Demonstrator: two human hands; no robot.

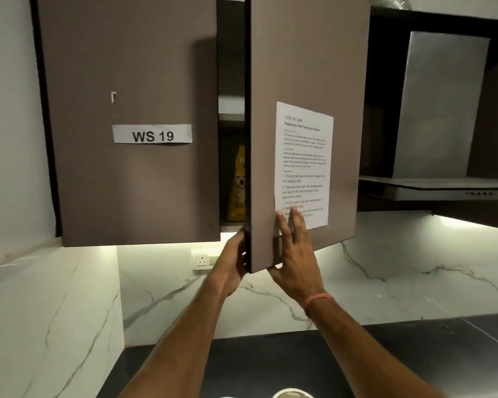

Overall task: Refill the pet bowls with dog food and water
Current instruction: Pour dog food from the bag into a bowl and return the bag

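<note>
Standing inside the part-open cabinet (232,116), a yellow dog food bag (237,185); left hand (236,254) grips the door (305,67) edge, right hand (295,254) fingers lie flat on it.

Yellow dog food bag (238,185), upright inside cabinet, behind half-open door

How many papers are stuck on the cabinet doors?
2: a label reading WS 19 on the closed left door, and a printed sheet on the open right door.

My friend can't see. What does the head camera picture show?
Two hands work a brown cabinet door: left hand grips its edge, right hand lies flat on its front. A yellow dog food bag shows inside.
</note>
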